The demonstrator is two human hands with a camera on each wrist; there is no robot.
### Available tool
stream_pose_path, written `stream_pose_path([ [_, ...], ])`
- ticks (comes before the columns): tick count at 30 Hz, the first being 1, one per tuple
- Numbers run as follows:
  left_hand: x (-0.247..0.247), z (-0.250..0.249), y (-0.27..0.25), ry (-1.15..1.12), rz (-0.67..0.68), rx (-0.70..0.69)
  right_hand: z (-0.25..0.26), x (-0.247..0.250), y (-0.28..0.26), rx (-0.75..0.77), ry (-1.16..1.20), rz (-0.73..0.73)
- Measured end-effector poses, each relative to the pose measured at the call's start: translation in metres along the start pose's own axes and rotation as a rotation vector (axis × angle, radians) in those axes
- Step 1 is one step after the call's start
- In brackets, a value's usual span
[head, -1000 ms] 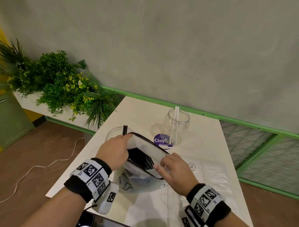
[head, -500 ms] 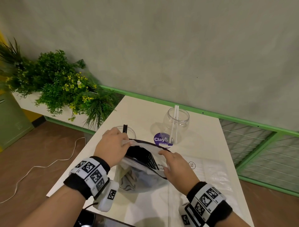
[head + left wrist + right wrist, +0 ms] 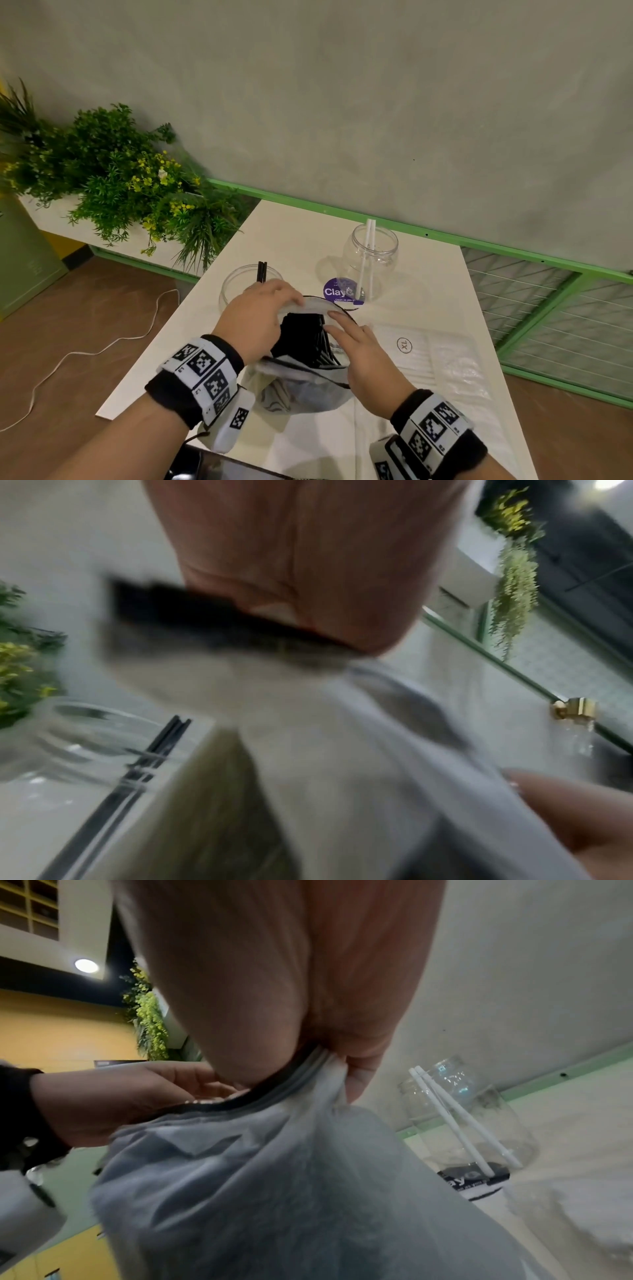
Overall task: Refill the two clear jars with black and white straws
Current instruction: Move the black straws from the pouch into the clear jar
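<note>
A grey plastic bag (image 3: 301, 390) stands open on the white table (image 3: 294, 236), showing a bundle of black straws (image 3: 305, 337) inside. My left hand (image 3: 260, 315) grips the bag's far rim. My right hand (image 3: 356, 346) pinches the near-right rim (image 3: 329, 1069). Behind the left hand is a clear jar (image 3: 239, 284) holding two black straws (image 3: 262, 272), also seen in the left wrist view as the jar (image 3: 68, 745). Further right a second clear jar (image 3: 371, 257) holds two white straws (image 3: 366, 253).
A purple round sticker (image 3: 337, 291) lies on the table by the white-straw jar. A clear packet of white straws (image 3: 442, 363) lies flat to the right. Green plants (image 3: 120, 178) and a cable (image 3: 85, 349) are left of the table; a green rail (image 3: 513, 253) runs behind.
Both hands have pulled the bag's mouth wider and lower, so the black straws inside now show. The jars have not moved.
</note>
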State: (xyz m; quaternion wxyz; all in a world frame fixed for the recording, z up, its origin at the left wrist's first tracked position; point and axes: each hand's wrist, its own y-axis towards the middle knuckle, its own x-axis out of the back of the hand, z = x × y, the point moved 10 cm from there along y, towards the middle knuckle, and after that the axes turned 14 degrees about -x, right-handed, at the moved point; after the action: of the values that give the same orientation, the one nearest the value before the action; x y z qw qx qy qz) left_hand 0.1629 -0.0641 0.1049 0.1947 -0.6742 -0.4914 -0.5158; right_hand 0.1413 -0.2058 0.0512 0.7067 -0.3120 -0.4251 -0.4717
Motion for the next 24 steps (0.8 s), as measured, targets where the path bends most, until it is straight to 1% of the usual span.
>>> stream_pose_path([
  [3, -0.014, -0.005, -0.001, 0.099, 0.117, 0.056, -0.001, -0.006, 0.002, 0.0, 0.097, 0.04],
  [5, -0.024, -0.005, -0.002, 0.138, 0.135, 0.075, -0.001, -0.001, 0.004, -0.008, 0.204, 0.004],
  [7, -0.029, -0.005, -0.002, 0.069, 0.077, 0.089, -0.002, 0.006, 0.005, -0.014, 0.303, -0.048],
  [9, -0.032, -0.001, -0.004, -0.039, 0.036, 0.126, -0.001, 0.01, 0.005, -0.015, 0.353, -0.06],
  [11, -0.034, 0.005, -0.004, -0.107, 0.018, 0.156, -0.002, 0.01, 0.003, -0.025, 0.367, -0.003],
  [14, -0.031, 0.008, -0.001, -0.147, -0.003, 0.165, -0.002, 0.009, -0.003, -0.019, 0.375, 0.122],
  [16, -0.031, 0.01, 0.001, -0.175, 0.001, 0.176, -0.004, 0.004, -0.006, -0.02, 0.362, 0.193],
  [17, -0.032, 0.011, 0.002, -0.195, 0.01, 0.184, -0.006, 0.002, -0.006, -0.025, 0.352, 0.207],
  [20, -0.042, 0.011, 0.006, -0.308, 0.036, 0.195, -0.014, -0.009, -0.001, -0.058, 0.361, 0.2],
  [24, -0.043, 0.013, 0.011, -0.442, 0.015, 0.234, -0.026, -0.02, 0.009, -0.142, 0.463, 0.163],
])
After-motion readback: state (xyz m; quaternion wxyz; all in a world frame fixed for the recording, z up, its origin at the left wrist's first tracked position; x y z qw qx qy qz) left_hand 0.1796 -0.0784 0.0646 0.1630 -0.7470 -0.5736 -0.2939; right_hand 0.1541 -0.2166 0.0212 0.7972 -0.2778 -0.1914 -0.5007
